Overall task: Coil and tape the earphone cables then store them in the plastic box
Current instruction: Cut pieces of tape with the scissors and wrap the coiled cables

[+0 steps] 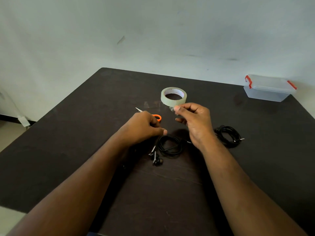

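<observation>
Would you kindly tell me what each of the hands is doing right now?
Left hand: pinches the coiled earphone cable against the table.
Right hand: pinches a small piece of clear tape.

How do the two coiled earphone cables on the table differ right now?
The near coil lies between the two forearms, with the left hand at its edge; the far coil lies to the right of the right hand, untouched. The near coil's earbuds trail out in plain view; the far coil shows only its plug. Both are black, loosely coiled and lie flat on the dark table.
</observation>
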Tool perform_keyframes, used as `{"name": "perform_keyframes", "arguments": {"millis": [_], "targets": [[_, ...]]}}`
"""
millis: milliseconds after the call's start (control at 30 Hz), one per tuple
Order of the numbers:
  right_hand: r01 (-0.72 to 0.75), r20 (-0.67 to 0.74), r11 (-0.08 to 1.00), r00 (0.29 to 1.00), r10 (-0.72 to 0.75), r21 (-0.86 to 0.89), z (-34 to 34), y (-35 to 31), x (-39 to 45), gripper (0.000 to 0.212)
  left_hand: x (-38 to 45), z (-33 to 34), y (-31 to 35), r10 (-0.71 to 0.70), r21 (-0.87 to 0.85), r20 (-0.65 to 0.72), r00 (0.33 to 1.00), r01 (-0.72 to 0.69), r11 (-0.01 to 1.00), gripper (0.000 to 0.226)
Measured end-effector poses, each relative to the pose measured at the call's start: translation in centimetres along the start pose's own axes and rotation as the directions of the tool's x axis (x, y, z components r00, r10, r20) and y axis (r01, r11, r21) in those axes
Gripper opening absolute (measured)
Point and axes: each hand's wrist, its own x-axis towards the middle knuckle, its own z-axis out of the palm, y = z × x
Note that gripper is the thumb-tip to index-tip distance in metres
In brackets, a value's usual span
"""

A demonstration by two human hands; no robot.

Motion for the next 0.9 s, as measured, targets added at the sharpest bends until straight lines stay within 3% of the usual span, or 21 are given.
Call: {"name": "perform_keyframes", "arguments": {"millis": [333,467,600,733,900], "targets": [[-0.011,-0.016,0.993,1.000,0.013,0.121,2.7,0.0,-2.4,0.007,-1.4,0.7,2.0,-0.028,0.159,-0.005,1.000,0.028,0.987,0.029],[0.082,-0.048,0.980,0.996,-0.075,0.179,3.0,-1.0,-2.9,0.014,-2.3,1.7,2.6,-0.092,0.261,-0.083,0.992,0.111,0.959,0.023],[-0.003,-0.001,0.968,1.000,0.003,0.253,3.5,-0.4,-4.0,0.010,-2.7,2.9,3.4,-0.113,0.278,-0.158,0.981,0.154,0.948,0.017],[-0.032,-0.021,0.969,0.999,0.038,0.246,3.4,0.7,-4.5,0.015,-3.2,4.0,3.9,-0.028,0.364,-0.239,0.971,0.116,0.924,0.008],[-0.021,-0.008,0.965,1.000,0.024,0.260,3.1,0.9,-4.8,0.019,-3.3,4.8,4.2,0.154,0.592,-0.207,0.966,-0.002,0.806,0.023]]}}
